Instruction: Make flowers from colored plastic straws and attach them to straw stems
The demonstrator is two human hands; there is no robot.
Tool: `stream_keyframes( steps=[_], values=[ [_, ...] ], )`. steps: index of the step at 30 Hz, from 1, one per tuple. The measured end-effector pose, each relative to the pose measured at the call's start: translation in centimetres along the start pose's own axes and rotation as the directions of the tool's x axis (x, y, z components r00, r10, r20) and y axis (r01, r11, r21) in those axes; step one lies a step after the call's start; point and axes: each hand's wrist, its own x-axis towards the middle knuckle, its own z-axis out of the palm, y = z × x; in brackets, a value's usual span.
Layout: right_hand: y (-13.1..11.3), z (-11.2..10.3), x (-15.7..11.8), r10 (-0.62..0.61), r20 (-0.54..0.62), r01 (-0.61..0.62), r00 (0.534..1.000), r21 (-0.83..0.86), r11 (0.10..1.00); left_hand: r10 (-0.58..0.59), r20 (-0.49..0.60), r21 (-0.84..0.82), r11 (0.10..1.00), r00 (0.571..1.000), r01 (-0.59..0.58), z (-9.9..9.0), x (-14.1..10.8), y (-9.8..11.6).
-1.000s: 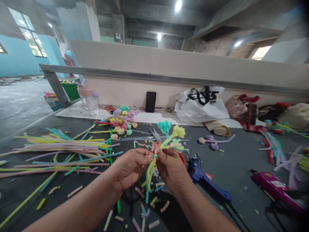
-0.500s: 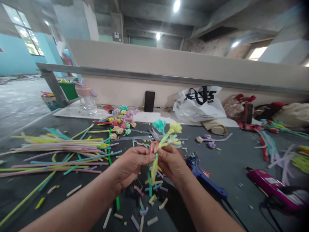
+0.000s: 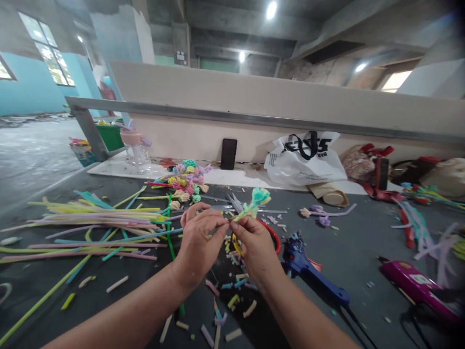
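A small pipe-cleaner flower [image 3: 260, 198], teal and yellow on a pale yellow-green stem, tilts up and to the right above the table. My right hand [image 3: 256, 247] is closed, pinching its stem between thumb and fingers. The thumb and fingers of my left hand [image 3: 201, 240] are pinched at the stem's near end, their tips meeting those of the right; the stem end itself is hidden there. Behind the hands lie scissors [image 3: 237, 203] with blades pointing away, their red handle [image 3: 276, 237] partly covered by my right hand.
Loose pipe cleaners [image 3: 105, 218] spread on the left, with finished fuzzy flowers [image 3: 187, 179] behind. Cut scraps [image 3: 232, 334] litter the front. A blue glue gun [image 3: 316, 276] and a purple corded tool [image 3: 410, 283] lie right. A phone [image 3: 228, 154] and white bag [image 3: 305, 160] stand at the back.
The flower has gone from upright to tilted away and rightward, its stem drawn into the fingers. My left hand has turned, its knuckles now higher. The view has shifted slightly.
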Motion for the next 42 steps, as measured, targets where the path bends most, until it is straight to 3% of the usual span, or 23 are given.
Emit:
stream_keyframes(
  steps=[3, 6, 8, 11, 13, 15, 17, 20, 24, 29, 34, 36, 38, 42],
  values=[
    [-0.5, -0.1, 0.0, -0.071, -0.057, 0.063, 0.996, -0.141, 0.988, 0.046, 0.013, 0.069, 0.997, 0.999, -0.047, 0.2, -0.2, -0.2],
    [-1.0, -0.5, 0.1, -0.031, -0.129, 0.005, 0.991, -0.203, 0.979, 0.024, 0.016, 0.164, 0.986, 1.000, -0.026, -0.2, 0.0, 0.1],
    [-1.1, -0.8, 0.3, -0.003, -0.168, -0.036, 0.986, -0.229, 0.973, 0.044, -0.021, 0.230, 0.972, 0.999, -0.038, -0.8, 0.3, 0.6],
    [-1.1, -1.3, 0.5, -0.049, -0.163, -0.003, 0.985, -0.303, 0.953, 0.124, -0.082, 0.287, 0.953, 0.989, -0.096, -1.8, 0.6, 1.2],
    [-1.1, -1.4, 0.5, -0.081, -0.135, 0.030, 0.988, -0.348, 0.937, 0.159, -0.046, 0.264, 0.954, 0.986, -0.142, -2.0, 0.6, 1.2],
    [-1.3, -1.3, 0.5, -0.104, -0.103, 0.055, 0.989, -0.401, 0.914, 0.150, 0.058, 0.171, 0.973, 0.987, -0.157, -1.7, 0.5, 0.8],
    [-1.6, -1.1, 0.4, -0.118, -0.072, 0.072, 0.990, -0.459, 0.886, 0.061, 0.170, 0.035, 0.997, 0.984, -0.068, -1.2, 0.5, 0.4],
    [-1.9, -0.8, 0.2, -0.130, -0.039, 0.092, 0.991, -0.512, 0.854, -0.181, 0.310, -0.120, 0.966, 0.933, 0.227, -0.8, 0.8, 0.4],
    [-2.1, -0.7, 0.1, -0.118, -0.010, 0.097, 0.993, -0.509, 0.855, -0.396, 0.456, -0.242, 0.807, 0.797, 0.539, -1.0, 1.4, 1.1],
    [-2.0, -0.9, 0.2, -0.138, 0.043, 0.142, 0.989, -0.482, 0.865, -0.468, 0.603, -0.396, 0.527, 0.646, 0.752, -1.0, 1.3, 0.7],
    [-2.1, -0.9, 0.1, -0.129, 0.107, 0.151, 0.986, -0.224, 0.963, -0.373, 0.722, -0.540, 0.222, 0.582, 0.812, -1.0, 0.9, 0.7],
    [-2.3, -0.7, -0.1, -0.123, 0.125, 0.137, 0.985, -0.116, 0.984, -0.323, 0.779, -0.546, 0.074, 0.538, 0.835, -1.0, 0.7, 1.0],
    [-2.6, -0.6, -0.4, -0.085, 0.130, 0.089, 0.988, -0.028, 0.996, -0.276, 0.827, -0.524, -0.066, 0.490, 0.849, -0.9, 0.4, 1.4],
    [-3.1, -0.4, -1.0, 0.059, 0.208, -0.080, 0.976, 0.093, 0.992, -0.177, 0.886, -0.461, -0.248, 0.428, 0.852, -0.6, -0.3, 2.0]
  ],
)
